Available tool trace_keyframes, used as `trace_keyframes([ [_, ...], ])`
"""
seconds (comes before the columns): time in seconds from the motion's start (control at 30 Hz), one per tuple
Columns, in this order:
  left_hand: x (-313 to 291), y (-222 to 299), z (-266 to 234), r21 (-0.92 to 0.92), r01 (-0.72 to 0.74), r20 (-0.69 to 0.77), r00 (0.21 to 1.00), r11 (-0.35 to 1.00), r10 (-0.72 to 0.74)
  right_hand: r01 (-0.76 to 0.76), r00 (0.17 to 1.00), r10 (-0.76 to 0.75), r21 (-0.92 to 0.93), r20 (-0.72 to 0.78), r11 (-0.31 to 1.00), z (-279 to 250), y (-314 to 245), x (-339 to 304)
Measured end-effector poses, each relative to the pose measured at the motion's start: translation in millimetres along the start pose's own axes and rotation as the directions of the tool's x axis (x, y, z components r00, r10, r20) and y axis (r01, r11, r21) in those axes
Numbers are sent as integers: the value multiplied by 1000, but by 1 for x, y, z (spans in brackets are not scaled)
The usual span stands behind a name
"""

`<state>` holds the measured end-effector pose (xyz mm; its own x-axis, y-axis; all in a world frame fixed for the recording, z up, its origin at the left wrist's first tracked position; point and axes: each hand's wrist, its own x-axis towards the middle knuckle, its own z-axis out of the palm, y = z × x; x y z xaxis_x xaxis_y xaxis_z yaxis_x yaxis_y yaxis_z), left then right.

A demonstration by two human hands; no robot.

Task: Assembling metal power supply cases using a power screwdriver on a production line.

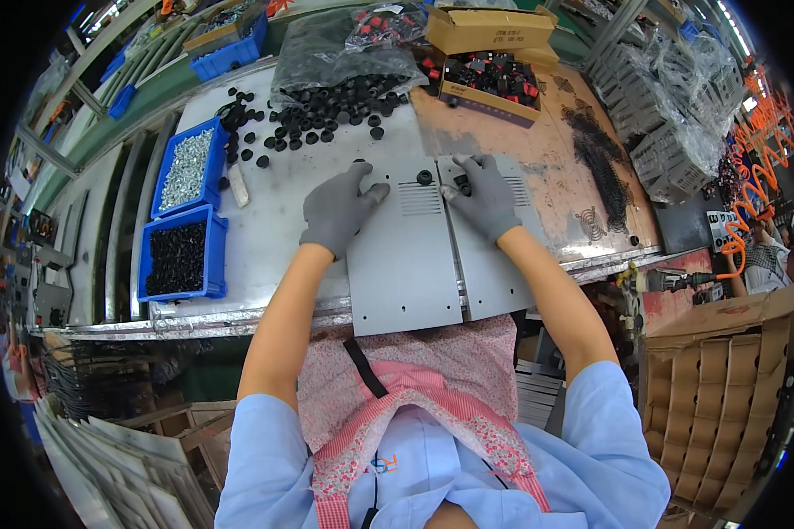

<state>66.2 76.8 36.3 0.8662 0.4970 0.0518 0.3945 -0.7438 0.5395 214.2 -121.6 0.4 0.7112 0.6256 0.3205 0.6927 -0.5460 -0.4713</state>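
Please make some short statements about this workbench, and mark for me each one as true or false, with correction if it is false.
1. The left hand and the right hand wear gray gloves. True.
2. The left hand rests on a wooden board. False: it rests on a gray panel.
3. An upper blue bin and a lower blue bin stand left of the hands. True.
4. The upper blue bin holds black pieces. False: it holds silvery pieces.
5. An open cardboard box holds red and black parts. True.
6. The loose caps beyond the hands are white. False: they are black caps.
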Motion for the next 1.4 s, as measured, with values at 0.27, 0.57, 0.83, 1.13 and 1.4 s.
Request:
trace_keyframes([
  [0.27,-37,-14,10,-139,-46,-82,996,989,34,-54,999,51,202,18,978,7,19,-1],
  [0.57,-48,-20,28,-87,-114,-250,964,990,89,-275,954,255,117,157,954,0,13,34],
  [0.83,-45,-22,34,-95,-151,-303,946,984,116,-278,955,256,158,148,947,-16,10,8],
  [1.13,-42,-21,34,-104,-155,-288,950,982,119,-328,945,327,-122,-30,937,-24,29,7],
  [1.4,-46,-19,32,-136,-97,-212,975,986,67,-348,922,326,-77,-208,934,-22,54,-6],
])
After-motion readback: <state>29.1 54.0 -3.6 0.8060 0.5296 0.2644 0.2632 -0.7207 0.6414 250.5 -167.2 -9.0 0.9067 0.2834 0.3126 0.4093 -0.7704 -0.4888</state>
